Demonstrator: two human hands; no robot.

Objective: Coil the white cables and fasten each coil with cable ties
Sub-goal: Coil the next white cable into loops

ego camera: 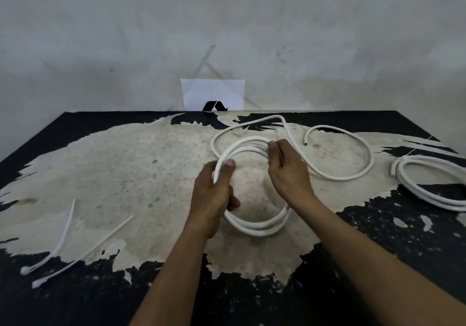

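both hands gripping white cable coil [257, 224]

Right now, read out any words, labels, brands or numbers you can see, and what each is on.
No text can be read.
On the white sheet: only a black angular symbol, no letters.
On the white cable coil: no print visible.
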